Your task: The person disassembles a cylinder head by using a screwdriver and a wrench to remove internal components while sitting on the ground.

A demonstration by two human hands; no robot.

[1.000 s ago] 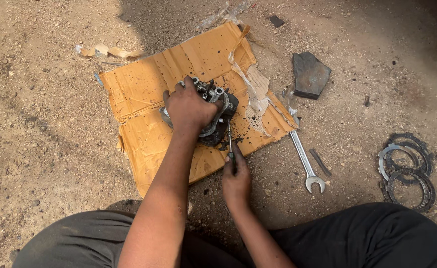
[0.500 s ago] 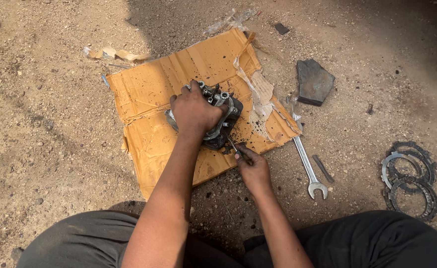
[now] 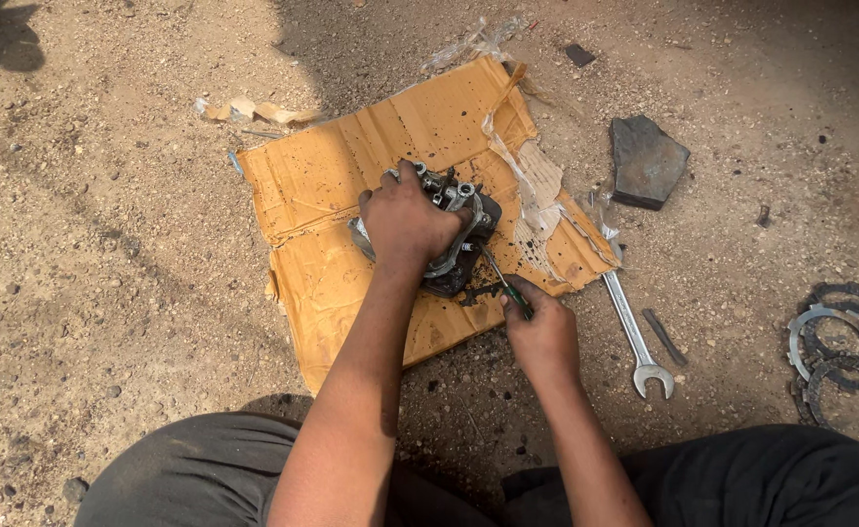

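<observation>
A greasy metal engine part (image 3: pixel 459 234) sits on a sheet of orange-brown cardboard (image 3: pixel 332 195) laid on sandy ground. My left hand (image 3: pixel 405 222) presses down on top of the part and grips it. My right hand (image 3: pixel 543 337) is closed around a screwdriver (image 3: pixel 503 280) with a dark green handle. Its thin shaft points up-left and its tip touches the part's lower right side.
A steel open-ended spanner (image 3: pixel 632 332) lies on the dirt right of the cardboard, with a small dark rod (image 3: pixel 663 337) beside it. A flat grey stone (image 3: pixel 646 161) sits farther back. Several toothed metal rings (image 3: pixel 844 351) are piled at the right edge. My dark-trousered legs (image 3: pixel 195 478) fill the bottom.
My right hand has moved right and forward with the screwdriver, bringing its tip against the part. My left hand has stayed on top of the part.
</observation>
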